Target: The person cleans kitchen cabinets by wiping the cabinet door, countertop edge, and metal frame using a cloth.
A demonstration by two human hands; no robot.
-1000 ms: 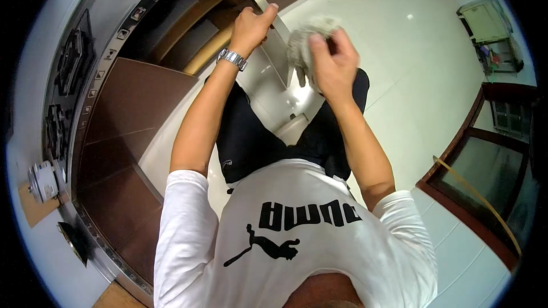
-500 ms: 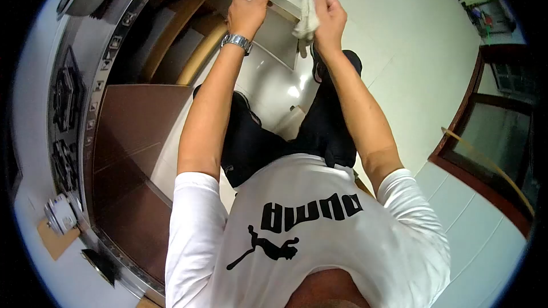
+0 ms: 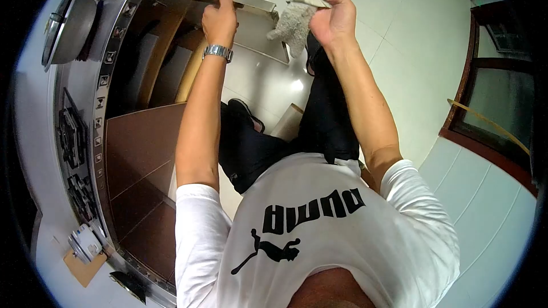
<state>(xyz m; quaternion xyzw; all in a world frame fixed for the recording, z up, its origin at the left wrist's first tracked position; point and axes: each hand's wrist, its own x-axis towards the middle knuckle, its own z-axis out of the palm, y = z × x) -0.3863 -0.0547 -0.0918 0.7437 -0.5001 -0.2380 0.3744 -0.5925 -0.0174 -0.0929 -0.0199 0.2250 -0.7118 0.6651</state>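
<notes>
My left hand point(image 3: 220, 23), with a metal watch point(image 3: 217, 52) on its wrist, is closed over the pale top edge of an open cabinet door point(image 3: 251, 3). Its thumb lies on top of the edge. In my right hand point(image 3: 338, 20), pinched between thumb and fingers, hangs a crumpled whitish cleaning cloth point(image 3: 294, 23). The cloth is just beyond the door's free end; whether they touch I cannot tell. Behind my left forearm, the dark cabinet opening point(image 3: 165, 51) shows pale yellowish boards inside.
A stove top with black burner grates point(image 3: 73, 137) and a metal pot point(image 3: 74, 25) lines the left side. My legs and sandals point(image 3: 246, 115) stand on pale floor tiles point(image 3: 394, 40). A brown-framed glass door point(image 3: 495, 100) is at the right.
My right hand has turned more open-palmed, and the cloth has unfolded and hangs wider. My left hand still grips the door edge. The whole view has shifted slightly.
</notes>
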